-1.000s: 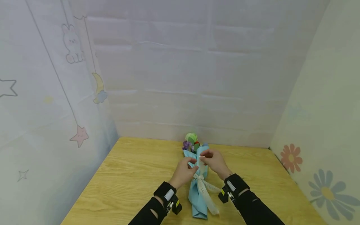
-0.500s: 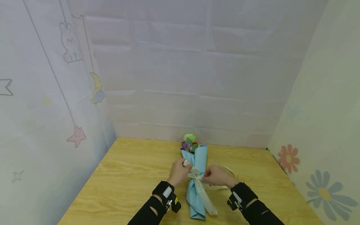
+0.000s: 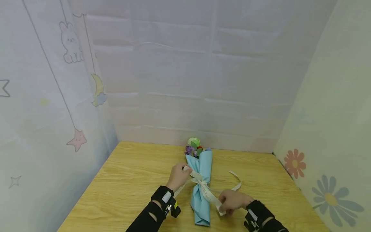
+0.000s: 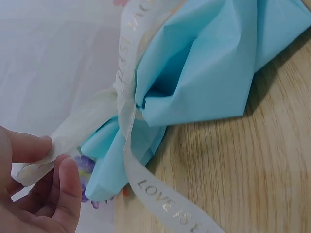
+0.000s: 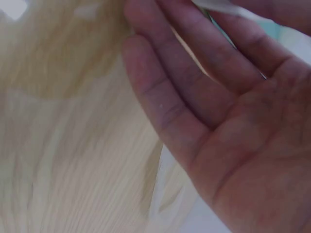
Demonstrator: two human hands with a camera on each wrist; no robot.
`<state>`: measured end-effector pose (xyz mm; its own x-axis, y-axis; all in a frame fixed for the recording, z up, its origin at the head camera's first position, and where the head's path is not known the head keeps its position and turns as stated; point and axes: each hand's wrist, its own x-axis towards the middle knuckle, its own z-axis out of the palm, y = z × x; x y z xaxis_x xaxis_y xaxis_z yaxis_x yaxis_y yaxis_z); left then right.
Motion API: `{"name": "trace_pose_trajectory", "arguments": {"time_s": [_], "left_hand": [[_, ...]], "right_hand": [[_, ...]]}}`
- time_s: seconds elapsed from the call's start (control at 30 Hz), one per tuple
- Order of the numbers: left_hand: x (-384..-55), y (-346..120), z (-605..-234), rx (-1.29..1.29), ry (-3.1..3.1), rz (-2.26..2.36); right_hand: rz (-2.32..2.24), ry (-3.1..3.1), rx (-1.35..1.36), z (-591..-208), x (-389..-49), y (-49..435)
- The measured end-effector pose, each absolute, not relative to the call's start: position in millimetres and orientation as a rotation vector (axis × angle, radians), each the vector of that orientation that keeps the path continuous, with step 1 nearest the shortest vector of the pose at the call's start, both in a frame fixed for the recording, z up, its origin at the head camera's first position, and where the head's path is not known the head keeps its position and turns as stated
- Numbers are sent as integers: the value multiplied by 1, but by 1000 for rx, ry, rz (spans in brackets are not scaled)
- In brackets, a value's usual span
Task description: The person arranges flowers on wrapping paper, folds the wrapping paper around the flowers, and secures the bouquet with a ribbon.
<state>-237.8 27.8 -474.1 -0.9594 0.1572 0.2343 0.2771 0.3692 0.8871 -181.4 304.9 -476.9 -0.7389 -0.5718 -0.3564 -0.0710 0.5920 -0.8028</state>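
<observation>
A bouquet in light blue wrapping paper [image 3: 201, 211] lies on the table, its green, purple and red artificial flowers [image 3: 193, 142] at the far end. Around its middle a cream ribbon [image 3: 206, 193] with printed letters is knotted. My left hand [image 3: 178, 177], left of the knot, pinches one piece of the ribbon between thumb and fingers; the left wrist view shows this ribbon [image 4: 85, 119] pulled from the knot. Lower right of the knot, my right hand [image 3: 234, 200] pinches another ribbon piece near its end. In the right wrist view the right hand's palm [image 5: 262, 160] hides most of the ribbon.
A loose ribbon tail [image 3: 238, 184] curls on the wooden table [image 3: 139, 180] beyond the right hand. Another tail [image 4: 165, 201] hangs off to the left of the knot. Printed cloth walls [image 3: 174, 80] stand behind and at both sides.
My right hand has moved from the bouquet's upper part down past the knot to the lower right, and now holds a ribbon piece there. My left hand has drawn its ribbon slightly left.
</observation>
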Motion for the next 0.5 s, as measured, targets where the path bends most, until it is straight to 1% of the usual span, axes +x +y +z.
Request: {"name": "trace_pose_trajectory", "arguments": {"time_s": [0.13,0.27,0.37,0.5], "left_hand": [[-240,19,-472,-379,-2545,-1593],[-245,9,-473,-365,-2573,-1572],[-247,-1,-477,-349,-2593,-1552],[-248,-15,-484,-348,-2622,-1538]], "right_hand": [[-1345,2166,-438,-459,-198,333],[-1564,2197,-296,-444,-210,348],[-1664,2302,-138,-448,-215,350],[-1695,2429,80,-468,-216,349]]}}
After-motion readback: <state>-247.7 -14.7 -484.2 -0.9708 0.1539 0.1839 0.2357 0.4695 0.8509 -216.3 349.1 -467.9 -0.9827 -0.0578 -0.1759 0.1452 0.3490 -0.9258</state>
